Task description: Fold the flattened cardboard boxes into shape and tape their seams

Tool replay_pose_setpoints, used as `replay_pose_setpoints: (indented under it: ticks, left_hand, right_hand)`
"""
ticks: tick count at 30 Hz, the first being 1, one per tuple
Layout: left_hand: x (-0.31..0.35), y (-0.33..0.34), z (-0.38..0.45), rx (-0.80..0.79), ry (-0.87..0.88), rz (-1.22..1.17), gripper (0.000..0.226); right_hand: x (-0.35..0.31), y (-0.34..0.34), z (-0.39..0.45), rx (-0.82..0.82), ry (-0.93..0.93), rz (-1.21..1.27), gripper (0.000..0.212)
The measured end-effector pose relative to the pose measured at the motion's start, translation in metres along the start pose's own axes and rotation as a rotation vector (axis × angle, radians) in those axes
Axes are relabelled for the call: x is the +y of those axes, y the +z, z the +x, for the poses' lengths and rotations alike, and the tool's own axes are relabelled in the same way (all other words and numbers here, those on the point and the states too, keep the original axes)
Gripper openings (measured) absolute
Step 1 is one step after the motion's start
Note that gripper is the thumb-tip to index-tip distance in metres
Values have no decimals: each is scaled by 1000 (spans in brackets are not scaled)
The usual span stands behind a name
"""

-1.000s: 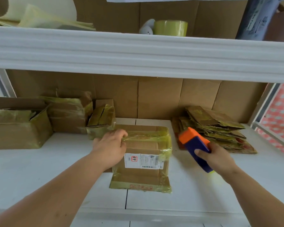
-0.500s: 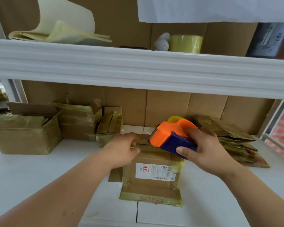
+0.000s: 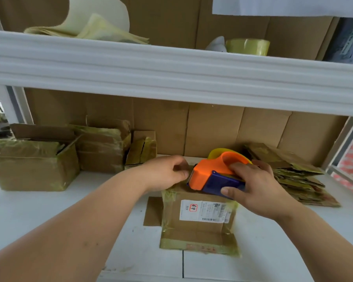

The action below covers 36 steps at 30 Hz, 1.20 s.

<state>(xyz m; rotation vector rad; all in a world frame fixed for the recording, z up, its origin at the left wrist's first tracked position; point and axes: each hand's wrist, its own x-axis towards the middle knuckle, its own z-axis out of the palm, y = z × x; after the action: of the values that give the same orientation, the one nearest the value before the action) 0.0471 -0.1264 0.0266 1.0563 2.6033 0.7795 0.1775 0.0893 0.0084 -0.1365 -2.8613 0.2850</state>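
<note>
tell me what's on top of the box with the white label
The orange and blue tape dispenser sits on the box, gripped by the right hand. The left hand rests at its top edge. The seam beneath them is covered.

1. One view only, from a camera worn on the person's head, facing forward and down.
2. It sits close over the white worktop (image 3: 49, 210); both forearms enter from the lower corners of the frame.
3. The wide lens bows the upper shelf edge (image 3: 171, 78) across the frame's middle.
4. The cardboard back wall (image 3: 212, 129) fills the centre behind.
</note>
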Motion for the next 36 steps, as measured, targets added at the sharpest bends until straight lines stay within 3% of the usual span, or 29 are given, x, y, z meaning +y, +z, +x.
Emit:
replay_pose_setpoints:
  ticks: [5, 11, 17, 22, 26, 31, 36]
  left_hand:
    - [2, 1, 8, 32, -47, -33, 29]
    - [5, 4, 10, 97, -150, -102, 21]
    - [4, 14, 5, 164, -208, -70, 19]
    - [7, 13, 5, 112, -226, -64, 25]
    - [3, 5, 9, 141, -238, -122, 15]
    - [-6, 7, 9, 190, -226, -187, 12]
    - [-11, 5, 9, 184, -235, -354, 11]
  right_hand:
    - [6, -8, 20, -29, -88, -45, 16]
    - [18, -9, 41, -70, -188, -81, 33]
    - [27, -13, 47, -106, -297, 55, 28]
    - [27, -13, 53, -151, -300, 127, 31]
    - [22, -15, 58, -152, -261, 144, 28]
    - [15, -17, 64, -179, -218, 182, 42]
    - [21, -27, 69, -180, -220, 249, 30]
